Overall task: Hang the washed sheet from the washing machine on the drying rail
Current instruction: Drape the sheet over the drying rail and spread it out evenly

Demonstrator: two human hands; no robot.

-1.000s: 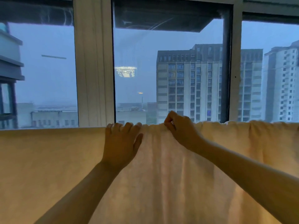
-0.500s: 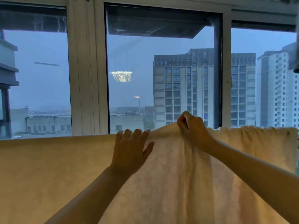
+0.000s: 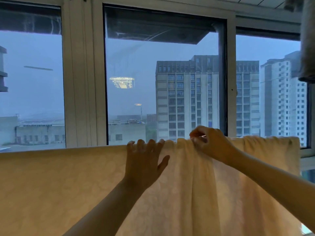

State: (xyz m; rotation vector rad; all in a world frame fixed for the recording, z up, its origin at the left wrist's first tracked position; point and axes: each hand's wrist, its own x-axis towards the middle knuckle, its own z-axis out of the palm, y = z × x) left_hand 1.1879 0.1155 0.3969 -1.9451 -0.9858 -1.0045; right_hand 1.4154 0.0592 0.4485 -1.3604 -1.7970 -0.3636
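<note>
Sheet (image 3: 68, 193) draped along its top fold, left hand (image 3: 144, 162) spread flat on it, right hand (image 3: 211, 143) pinching gathered top edge

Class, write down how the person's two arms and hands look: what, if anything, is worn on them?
The left arm and right arm are bare to the frame's edge: no sleeves show. The left hand and right hand wear no gloves; no watch, bracelet or ring is visible.
</note>
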